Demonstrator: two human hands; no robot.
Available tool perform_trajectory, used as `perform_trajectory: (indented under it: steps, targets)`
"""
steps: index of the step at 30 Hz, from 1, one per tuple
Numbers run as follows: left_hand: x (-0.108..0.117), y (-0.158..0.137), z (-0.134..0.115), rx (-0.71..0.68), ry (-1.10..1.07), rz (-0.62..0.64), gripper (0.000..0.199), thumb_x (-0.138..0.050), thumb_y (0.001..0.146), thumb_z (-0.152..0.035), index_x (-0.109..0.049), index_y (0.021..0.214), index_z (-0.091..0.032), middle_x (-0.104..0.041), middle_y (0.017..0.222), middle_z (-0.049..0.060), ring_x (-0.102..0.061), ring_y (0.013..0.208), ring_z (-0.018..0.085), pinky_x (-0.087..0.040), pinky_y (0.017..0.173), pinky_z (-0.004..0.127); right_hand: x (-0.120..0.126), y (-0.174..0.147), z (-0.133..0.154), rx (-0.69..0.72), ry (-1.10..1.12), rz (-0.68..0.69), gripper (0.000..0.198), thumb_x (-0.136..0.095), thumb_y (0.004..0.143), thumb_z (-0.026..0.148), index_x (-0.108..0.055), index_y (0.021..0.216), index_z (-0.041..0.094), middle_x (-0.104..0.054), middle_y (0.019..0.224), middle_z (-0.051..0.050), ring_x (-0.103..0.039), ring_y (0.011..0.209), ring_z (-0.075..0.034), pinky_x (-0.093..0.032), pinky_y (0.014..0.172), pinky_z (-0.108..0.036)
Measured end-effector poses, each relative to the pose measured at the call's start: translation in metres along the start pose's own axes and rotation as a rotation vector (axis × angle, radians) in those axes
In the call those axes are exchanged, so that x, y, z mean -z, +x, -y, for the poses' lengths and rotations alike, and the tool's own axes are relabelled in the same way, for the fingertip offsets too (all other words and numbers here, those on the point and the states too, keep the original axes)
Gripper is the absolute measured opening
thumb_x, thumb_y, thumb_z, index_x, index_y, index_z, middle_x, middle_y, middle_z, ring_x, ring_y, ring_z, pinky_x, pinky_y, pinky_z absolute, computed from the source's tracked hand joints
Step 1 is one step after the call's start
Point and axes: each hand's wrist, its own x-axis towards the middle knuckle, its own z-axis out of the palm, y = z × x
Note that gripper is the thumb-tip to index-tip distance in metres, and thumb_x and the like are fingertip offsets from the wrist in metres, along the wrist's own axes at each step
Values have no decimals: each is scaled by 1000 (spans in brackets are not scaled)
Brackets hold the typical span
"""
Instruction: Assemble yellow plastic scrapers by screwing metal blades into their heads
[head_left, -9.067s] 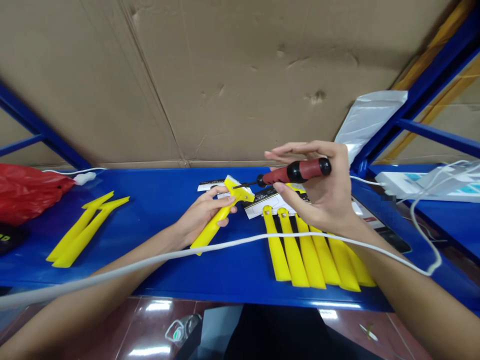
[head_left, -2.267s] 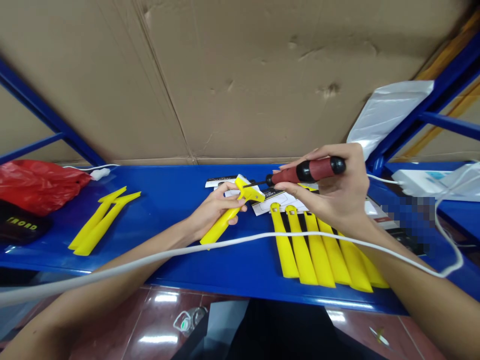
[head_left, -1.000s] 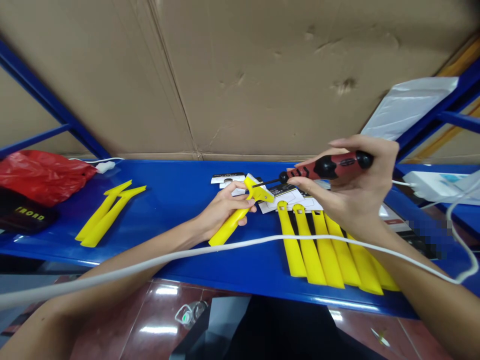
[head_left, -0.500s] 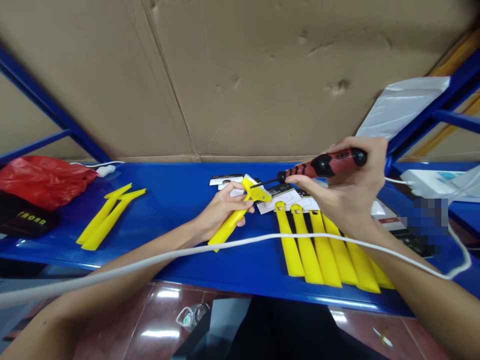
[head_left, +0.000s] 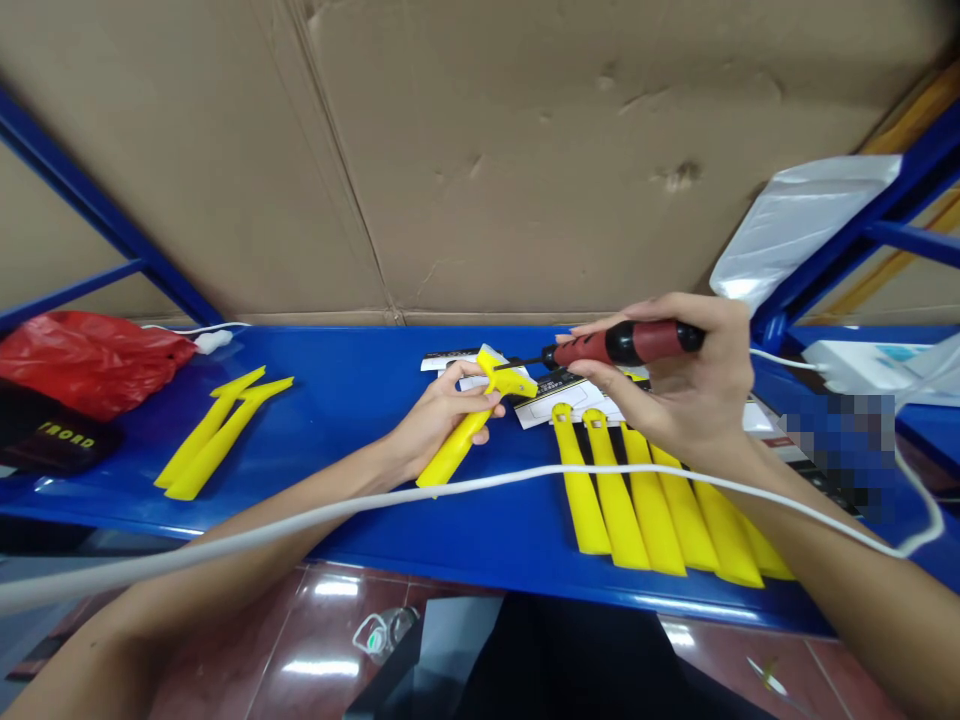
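Note:
My left hand [head_left: 450,415] is closed round a yellow plastic handle [head_left: 448,452] with a wide, angled head, tilted up to the right above the blue table [head_left: 352,400]. My right hand [head_left: 675,370] grips a red and black screwdriver [head_left: 622,346], held nearly level. Its dark shaft reaches left to the head of the handle; the exact contact at the tip is too small to make out. Several similar yellow handles [head_left: 622,500] lie side by side below my right hand. Printed cards [head_left: 540,408] lie behind them, partly covered.
Two yellow pieces [head_left: 217,435] lie on the left, near a red plastic bag [head_left: 97,360] and a black pouch [head_left: 56,435]. A white cable [head_left: 480,484] crosses in front of my forearms. A cardboard wall [head_left: 480,180] stands behind the table; a clear plastic bag [head_left: 810,220] hangs right.
My right hand has moved slightly left and down, bringing the screwdriver to a flatter angle. The yellow handle in my left hand has shifted a little to the left.

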Motion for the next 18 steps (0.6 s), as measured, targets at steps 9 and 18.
perform_trajectory:
  steps: [9, 18]
  targets:
    - [1, 0, 2, -26, 28, 11, 52, -101, 78, -19, -60, 111, -23, -74, 109, 7, -73, 86, 17, -46, 52, 18, 0, 2, 9, 56, -253, -101, 53, -104, 83, 47, -74, 126, 38, -72, 103, -3, -75, 81, -29, -62, 62, -47]
    - [4, 1, 2, -65, 25, 67, 56, -101, 79, -21, -55, 112, -26, -72, 104, 2, -72, 84, 16, -46, 50, 19, -3, 1, 15, -28, -263, -192, 52, -105, 81, 47, -75, 123, 40, -69, 105, -5, -73, 83, -29, -67, 65, -47]
